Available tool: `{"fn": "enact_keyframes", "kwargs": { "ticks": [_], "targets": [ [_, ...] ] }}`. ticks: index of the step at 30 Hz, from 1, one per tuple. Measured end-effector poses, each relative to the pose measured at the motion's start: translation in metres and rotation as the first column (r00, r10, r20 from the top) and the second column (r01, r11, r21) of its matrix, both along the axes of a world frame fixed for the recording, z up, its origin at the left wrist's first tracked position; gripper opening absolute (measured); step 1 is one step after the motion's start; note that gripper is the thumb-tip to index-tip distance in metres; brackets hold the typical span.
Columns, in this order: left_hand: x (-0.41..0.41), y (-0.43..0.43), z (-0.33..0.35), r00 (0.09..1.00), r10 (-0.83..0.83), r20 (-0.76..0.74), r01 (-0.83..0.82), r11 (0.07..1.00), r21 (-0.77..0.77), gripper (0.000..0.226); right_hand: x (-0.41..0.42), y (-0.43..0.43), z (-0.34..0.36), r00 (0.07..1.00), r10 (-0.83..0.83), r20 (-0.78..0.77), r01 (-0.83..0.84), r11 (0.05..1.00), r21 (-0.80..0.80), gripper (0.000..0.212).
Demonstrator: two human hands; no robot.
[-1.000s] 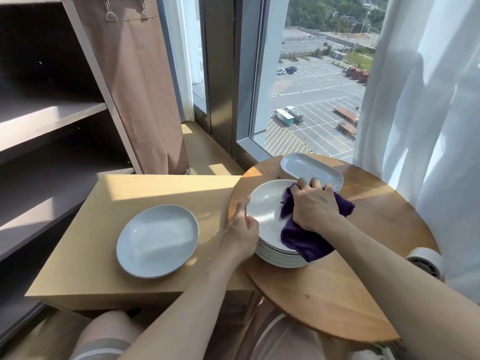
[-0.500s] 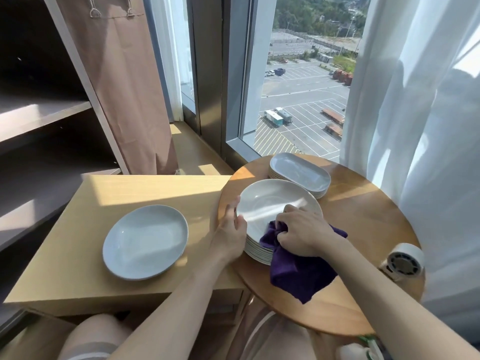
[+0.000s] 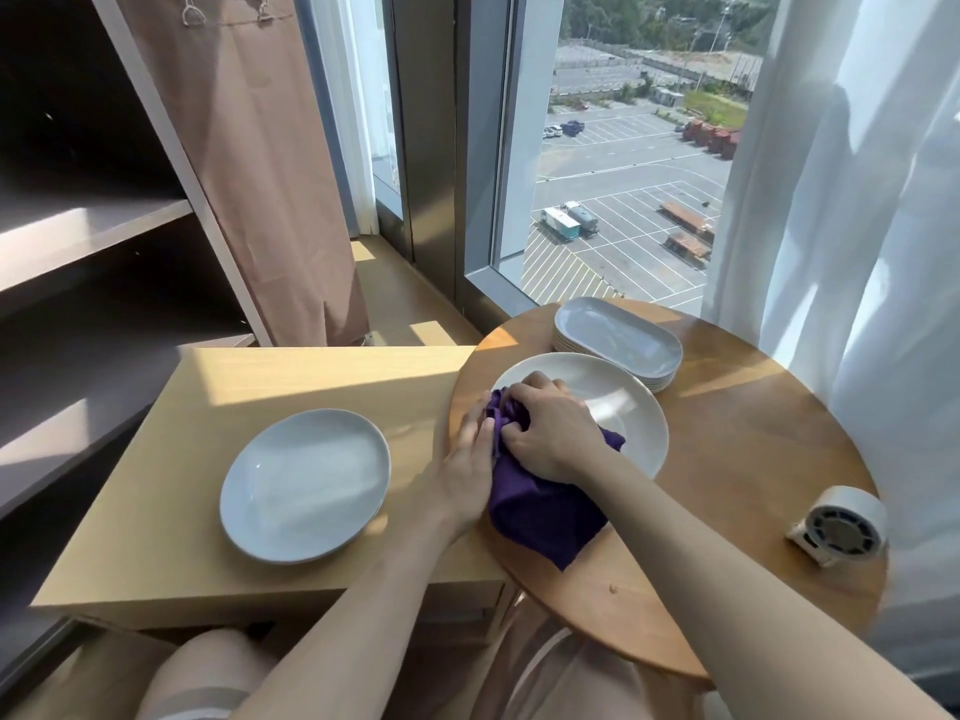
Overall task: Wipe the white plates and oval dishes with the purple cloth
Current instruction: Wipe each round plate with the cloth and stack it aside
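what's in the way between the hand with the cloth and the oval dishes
Nothing visible. The right hand grips the purple cloth on the top round plate; the oval dishes sit just behind, only bare plate between.

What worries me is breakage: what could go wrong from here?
The plate stack sits near the round table's left edge; the right hand's wiping with the purple cloth could shove it off, with only the left hand bracing it. The oval dishes stand close behind and could get knocked.
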State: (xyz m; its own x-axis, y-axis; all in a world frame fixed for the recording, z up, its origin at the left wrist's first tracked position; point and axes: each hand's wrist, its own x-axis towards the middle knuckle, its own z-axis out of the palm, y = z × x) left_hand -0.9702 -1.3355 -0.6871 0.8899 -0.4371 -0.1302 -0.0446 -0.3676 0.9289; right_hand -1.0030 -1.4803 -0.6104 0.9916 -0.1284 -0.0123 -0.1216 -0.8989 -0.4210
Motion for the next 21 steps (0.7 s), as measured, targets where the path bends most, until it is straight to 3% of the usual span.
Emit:
{"fn": "enact_keyframes", "kwargs": {
  "ticks": [3,11,14,16,18,21],
  "targets": [
    [0.002,0.001,0.0,1.0,-0.005,-0.019,0.006,1.0,0.03,0.058,0.007,-0.001,-0.003,0.998,-0.042,0.049,0.044,0.998,-0.044,0.038],
    [0.004,0.003,0.015,0.996,-0.059,-0.071,0.058,0.998,-0.012,0.034,0.005,-0.009,0.007,0.995,-0.098,0.022,0.1,0.99,-0.098,0.015],
    [0.002,0.005,0.023,0.996,-0.081,-0.021,0.081,0.997,-0.017,0.043,-0.011,-0.011,0.013,0.995,-0.103,-0.016,0.102,0.991,-0.086,0.019],
    [-0.002,0.006,0.028,0.996,-0.081,0.047,0.079,0.996,0.046,0.044,-0.025,-0.013,0.018,0.994,-0.105,-0.022,0.104,0.993,-0.048,0.019],
    [-0.01,0.004,0.035,0.974,-0.03,0.227,-0.013,0.982,0.188,0.044,-0.039,-0.014,0.024,0.995,-0.103,0.008,0.103,0.995,-0.002,0.019],
    [-0.031,0.001,0.041,0.864,-0.07,0.499,-0.081,0.958,0.274,0.034,-0.059,-0.016,0.029,0.985,-0.12,0.123,0.11,0.99,0.086,0.018]
  ]
}}
